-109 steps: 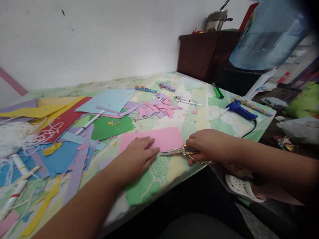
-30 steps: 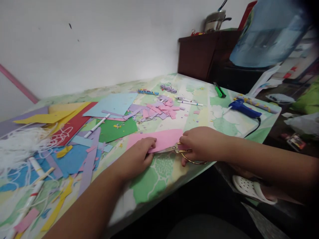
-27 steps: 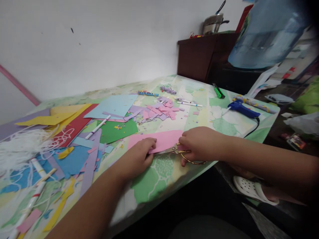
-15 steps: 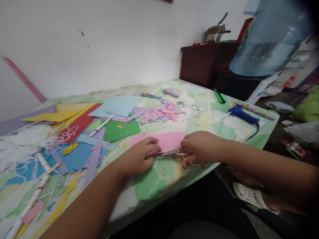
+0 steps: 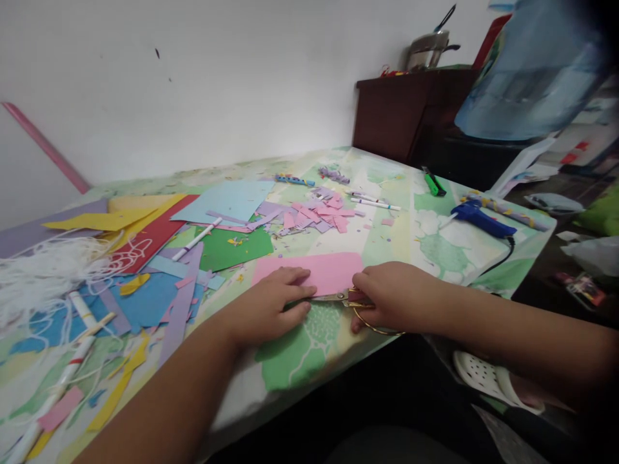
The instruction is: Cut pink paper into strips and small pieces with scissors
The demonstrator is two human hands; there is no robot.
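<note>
A pink sheet of paper (image 5: 333,270) lies near the table's front edge. Over its left end my left hand (image 5: 278,299) rests with the fingers stretched out flat, pressing on the paper. Gold-handled scissors (image 5: 356,298) are gripped in my right hand (image 5: 391,293), with finger and thumb in the loops. Their blades point left along the paper's near edge, and the tips are hidden at my left fingers. Behind the sheet are a green sheet (image 5: 236,248) and a heap of pink and purple paper scraps (image 5: 322,211).
White string (image 5: 53,270), coloured sheets and strips cover the left side. Markers (image 5: 374,203), a green cutter (image 5: 434,182) and a blue glue gun (image 5: 486,218) lie towards the right. A large water bottle (image 5: 512,77) stands beyond the table.
My left fingers have straightened and flattened on the paper near the blades. The scissors' blades look closer together. The view has shifted slightly.
</note>
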